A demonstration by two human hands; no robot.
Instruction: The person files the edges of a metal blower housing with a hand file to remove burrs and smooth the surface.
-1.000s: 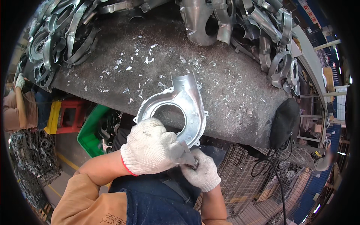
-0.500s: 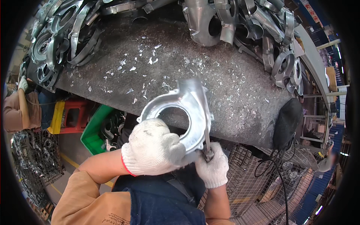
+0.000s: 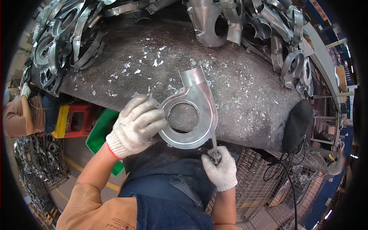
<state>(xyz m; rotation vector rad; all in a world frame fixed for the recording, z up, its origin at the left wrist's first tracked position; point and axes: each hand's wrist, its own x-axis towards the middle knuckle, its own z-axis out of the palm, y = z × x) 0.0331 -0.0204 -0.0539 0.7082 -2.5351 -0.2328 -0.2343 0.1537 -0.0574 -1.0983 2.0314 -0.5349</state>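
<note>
The gloved left hand (image 3: 136, 124) grips the silver snail-shaped metal casing (image 3: 191, 115) steady so the right hand (image 3: 220, 170), closed on a thin metal file (image 3: 213, 138), reaches its edge

A cast metal blower housing (image 3: 193, 111), snail-shaped with a round central opening and its outlet pointing to twelve o'clock, is gripped at its nine o'clock rim by the gloved left hand (image 3: 136, 124). A thin metal file (image 3: 213, 140) is held by the gloved right hand (image 3: 220, 170) at five o'clock, its tip laid against the housing's lower right edge. The gritty grey workbench (image 3: 249, 96) beneath is strewn with metal flakes (image 3: 153, 63). Similar castings (image 3: 65, 42) are heaped at ten and one o'clock.
</note>
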